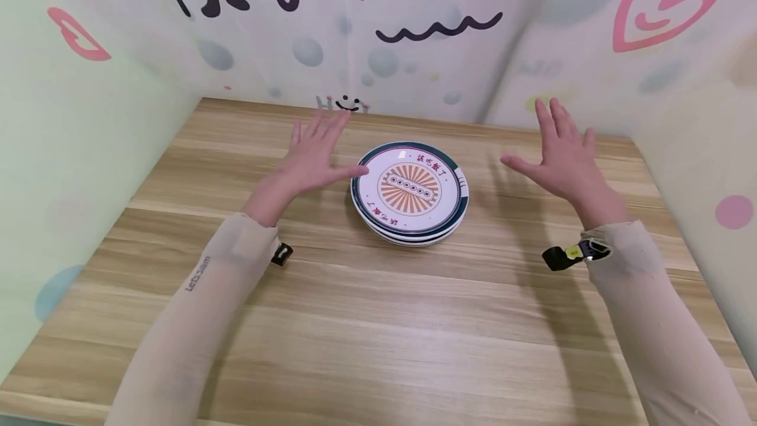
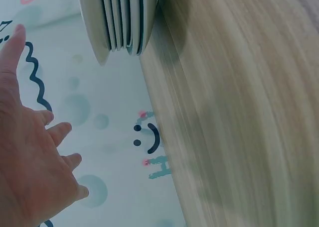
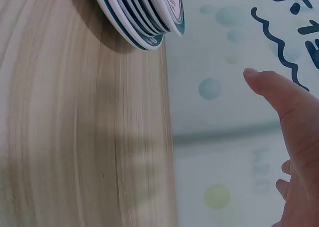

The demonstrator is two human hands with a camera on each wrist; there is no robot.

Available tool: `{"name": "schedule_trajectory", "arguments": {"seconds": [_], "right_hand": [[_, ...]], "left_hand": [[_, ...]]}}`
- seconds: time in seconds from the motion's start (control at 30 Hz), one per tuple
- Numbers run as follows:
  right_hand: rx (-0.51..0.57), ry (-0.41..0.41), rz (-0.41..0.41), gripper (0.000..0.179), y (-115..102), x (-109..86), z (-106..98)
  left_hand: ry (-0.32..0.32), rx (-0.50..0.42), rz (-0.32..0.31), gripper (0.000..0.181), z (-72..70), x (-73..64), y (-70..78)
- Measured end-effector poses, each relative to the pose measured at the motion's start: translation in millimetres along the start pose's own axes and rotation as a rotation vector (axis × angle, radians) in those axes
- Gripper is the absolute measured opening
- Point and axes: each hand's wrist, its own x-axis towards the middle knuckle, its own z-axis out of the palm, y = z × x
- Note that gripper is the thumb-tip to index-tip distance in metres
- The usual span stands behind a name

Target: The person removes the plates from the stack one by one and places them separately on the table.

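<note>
A stack of several round plates (image 1: 367, 192) stands toward the back of the wooden table, its top plate white with a dark green rim, an orange sunburst and red characters. The stacked edges of the plates (image 2: 119, 18) show in the left wrist view, and the plates (image 3: 142, 18) appear again in the right wrist view. My left hand (image 1: 310, 156) hovers just left of the stack, fingers spread, the thumb overlapping the plate's left rim in the head view. To the right of the stack, my right hand (image 1: 562, 160) is raised with its fingers extended. Both hands hold nothing.
The wood-grain table (image 1: 378, 334) meets a printed white backdrop (image 1: 414, 64) behind the plates, with side walls left and right. Dark straps (image 1: 282, 254) hang at the sleeve cuffs.
</note>
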Motion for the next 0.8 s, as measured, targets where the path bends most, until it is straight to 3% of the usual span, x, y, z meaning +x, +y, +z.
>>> {"name": "schedule_trajectory", "arguments": {"seconds": [0.5, 0.8], "right_hand": [[0.109, -0.002, -0.029, 0.104, -11.4, 0.6, 7.6], [0.133, -0.013, -0.051, 0.103, -17.9, 1.0, 12.2]], "left_hand": [[-0.097, -0.212, 0.072, 0.120, 11.4, -9.0, -7.7], [-0.184, -0.323, 0.076, 0.122, 20.4, -10.7, -8.5]]}}
